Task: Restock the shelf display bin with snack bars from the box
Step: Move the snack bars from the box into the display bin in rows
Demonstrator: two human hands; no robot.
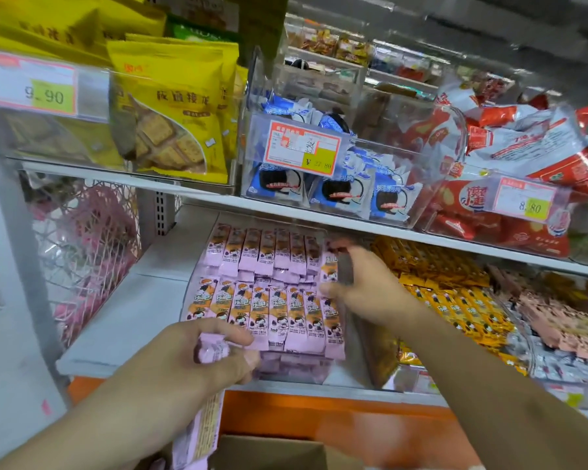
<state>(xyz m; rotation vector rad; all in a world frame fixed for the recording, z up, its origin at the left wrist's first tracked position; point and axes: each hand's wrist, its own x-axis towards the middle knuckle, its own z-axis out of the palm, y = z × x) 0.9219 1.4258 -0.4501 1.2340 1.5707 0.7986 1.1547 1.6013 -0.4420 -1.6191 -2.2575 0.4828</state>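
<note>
Two rows of pink-and-orange snack bars (275, 310) lie side by side in a clear display bin (296, 371) on the lower shelf. My left hand (197, 361) grips a bundle of pink snack bars (201, 412) in front of the bin, their ends sticking out above and below my fist. My right hand (364, 286) reaches over the bin's right side, fingers at the right end of the back row; a blurred dark bar seems to sit under its fingers. The brown cardboard box (272, 452) shows at the bottom edge, below my left arm.
To the right of the pink bars lie yellow snack bars (455, 300) and other wrapped snacks. The upper shelf (319, 215) holds yellow biscuit bags (174, 110), a clear bin of blue-white packets (336, 184) and red packets (523, 157). Bare white shelf (129, 320) lies left of the bin.
</note>
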